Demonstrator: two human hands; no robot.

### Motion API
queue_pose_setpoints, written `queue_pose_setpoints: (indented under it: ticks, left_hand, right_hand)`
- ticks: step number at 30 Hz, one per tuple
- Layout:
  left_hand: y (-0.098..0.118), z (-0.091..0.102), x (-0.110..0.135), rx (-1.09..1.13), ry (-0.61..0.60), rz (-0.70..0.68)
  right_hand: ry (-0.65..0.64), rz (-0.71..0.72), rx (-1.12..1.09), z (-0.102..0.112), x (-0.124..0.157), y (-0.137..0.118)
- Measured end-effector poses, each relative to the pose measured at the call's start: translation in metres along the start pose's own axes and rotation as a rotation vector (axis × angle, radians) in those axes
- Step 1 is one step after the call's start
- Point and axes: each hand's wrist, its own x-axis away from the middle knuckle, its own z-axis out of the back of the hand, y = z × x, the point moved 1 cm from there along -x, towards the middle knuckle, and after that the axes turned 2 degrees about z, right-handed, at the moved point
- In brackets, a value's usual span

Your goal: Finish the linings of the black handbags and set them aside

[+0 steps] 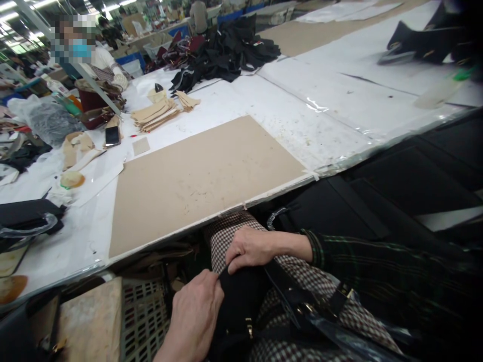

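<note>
A black handbag [237, 296] with gold-coloured metal fittings rests on my lap, over checked fabric. My left hand [198, 311] is closed on its upper left edge, the fingertips hidden behind the black material. Just to the right, my right hand [251, 247] pinches the same edge between thumb and curled fingers. A dark strap [287, 291] with metal hardware, partly wrapped in clear plastic, runs from the bag toward the lower right.
A beige board [207, 176] lies on the white table [241, 100] ahead. A plastic basket [145, 311] stands at lower left. Black pieces [230, 48], tan strips [156, 113] and a phone [112, 136] lie farther off. A masked person [101, 60] is across the table.
</note>
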Motion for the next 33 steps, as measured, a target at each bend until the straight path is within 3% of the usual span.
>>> queue_pose_setpoints:
  ticks: [3,6,9,12,16,19,22,25,29,33]
  left_hand:
    - [-0.029,-0.019,0.021,0.005,0.036,0.067]
    - [-0.056,-0.038,0.04,0.054,0.154,0.034]
    - [-0.068,-0.046,0.05,0.236,0.201,0.02]
    - [-0.071,-0.038,0.054,0.518,0.126,0.004]
    - [-0.074,-0.015,0.053,0.706,-0.112,0.024]
    - [-0.061,0.004,0.041,0.623,-0.199,-0.056]
    - [-0.028,0.016,0.016,0.498,-0.08,-0.054]
    - [0.007,0.013,-0.018,0.406,0.009,-0.096]
    - [0.026,0.001,-0.056,0.403,-0.012,-0.142]
    - [0.035,-0.001,-0.071,0.447,-0.039,-0.211]
  right_hand:
    - [-0.004,-0.017,-0.014,-0.002,0.0,0.002]
    - [-0.017,-0.015,-0.028,-0.003,-0.001,0.004]
    - [-0.035,-0.023,-0.037,-0.003,-0.003,0.005]
    - [-0.07,-0.047,-0.055,0.001,-0.004,0.004]
    - [-0.105,-0.034,-0.071,0.005,-0.003,0.002]
    - [-0.092,-0.052,-0.017,0.004,-0.004,0.001]
    - [-0.043,-0.144,0.026,0.003,-0.004,-0.002]
    - [0.047,-0.241,-0.041,0.008,0.009,-0.01]
    - [0.249,-0.312,-0.117,0.014,0.057,-0.04]
    - [0.293,-0.431,-0.244,0.002,0.11,-0.084]
